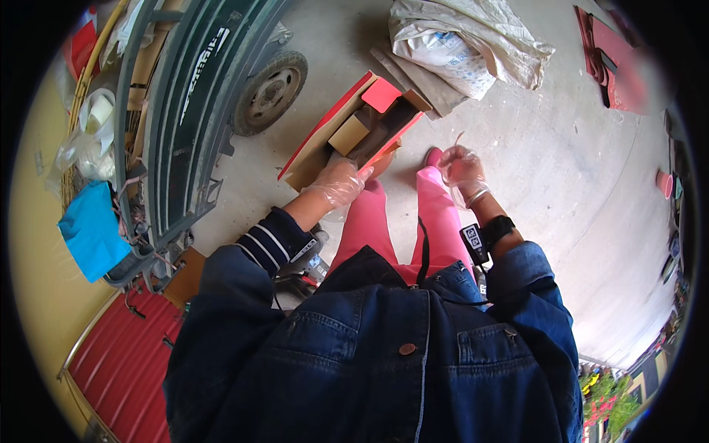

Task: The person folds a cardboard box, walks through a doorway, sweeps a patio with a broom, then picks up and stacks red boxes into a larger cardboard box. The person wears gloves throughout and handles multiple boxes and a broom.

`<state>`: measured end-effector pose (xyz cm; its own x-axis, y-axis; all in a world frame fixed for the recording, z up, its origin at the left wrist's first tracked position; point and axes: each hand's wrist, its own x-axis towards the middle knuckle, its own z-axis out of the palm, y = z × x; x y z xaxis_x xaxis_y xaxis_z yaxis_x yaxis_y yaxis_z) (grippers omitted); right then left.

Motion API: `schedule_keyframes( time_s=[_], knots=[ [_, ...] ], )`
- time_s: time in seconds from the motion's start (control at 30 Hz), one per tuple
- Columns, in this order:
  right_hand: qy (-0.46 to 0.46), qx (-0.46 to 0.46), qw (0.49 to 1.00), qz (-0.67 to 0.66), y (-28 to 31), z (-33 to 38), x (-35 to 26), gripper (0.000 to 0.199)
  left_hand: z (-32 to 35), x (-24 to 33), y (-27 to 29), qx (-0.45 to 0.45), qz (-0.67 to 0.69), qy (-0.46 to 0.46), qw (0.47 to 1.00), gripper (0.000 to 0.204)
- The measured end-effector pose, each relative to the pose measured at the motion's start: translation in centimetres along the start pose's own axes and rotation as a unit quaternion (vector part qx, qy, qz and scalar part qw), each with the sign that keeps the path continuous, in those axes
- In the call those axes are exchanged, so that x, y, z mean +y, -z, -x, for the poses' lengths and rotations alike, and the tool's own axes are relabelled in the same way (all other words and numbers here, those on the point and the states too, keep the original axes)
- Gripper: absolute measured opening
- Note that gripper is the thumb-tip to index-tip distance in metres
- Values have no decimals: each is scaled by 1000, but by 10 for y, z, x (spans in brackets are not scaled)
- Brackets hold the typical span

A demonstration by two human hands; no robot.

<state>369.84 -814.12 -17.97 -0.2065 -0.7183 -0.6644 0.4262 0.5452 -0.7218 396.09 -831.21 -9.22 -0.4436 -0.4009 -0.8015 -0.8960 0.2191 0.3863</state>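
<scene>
A cardboard box (349,135), red outside and plain brown inside, is tilted above my left knee with its flaps standing open. My left hand (341,182), in a clear plastic glove, grips its near edge. Inside the box there is shadow, and I cannot make out any contents. Apart from the box, over my right knee, my right hand (464,173) wears a similar clear glove. Its fingers are bent together, and a thin brownish sliver sticks up from them, too small to name.
A dark green three-wheeled cart or truck bed (188,96) with a wheel (272,92) stands at the left. White woven sacks (469,44) lie on the concrete floor ahead. Dark red items (609,63) are at the far right, and a pink cup (664,184) is below them.
</scene>
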Motion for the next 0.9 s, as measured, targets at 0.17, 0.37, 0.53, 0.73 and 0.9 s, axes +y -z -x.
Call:
schedule_keyframes(
  time_s=[0.17, 0.37, 0.53, 0.73, 0.9],
  knots=[
    [52, 60, 997, 13, -71, -29, 10, 19, 0, -5, 36, -143, 17, -55, 988, 66],
    [117, 1, 991, 66, -133, -22, 28, 37, -40, -35, 47, -237, 196, -76, 949, 89],
    [146, 39, 978, -142, -145, -24, 63, 35, -86, -33, 16, -120, 323, -172, 923, 60],
    [97, 93, 980, -145, -123, -19, 71, 27, -92, -18, -10, -60, 348, -213, 911, 34],
    [137, 140, 975, -103, -122, -13, 62, 28, -92, -12, 1, -105, 392, -237, 883, 35]
  ],
)
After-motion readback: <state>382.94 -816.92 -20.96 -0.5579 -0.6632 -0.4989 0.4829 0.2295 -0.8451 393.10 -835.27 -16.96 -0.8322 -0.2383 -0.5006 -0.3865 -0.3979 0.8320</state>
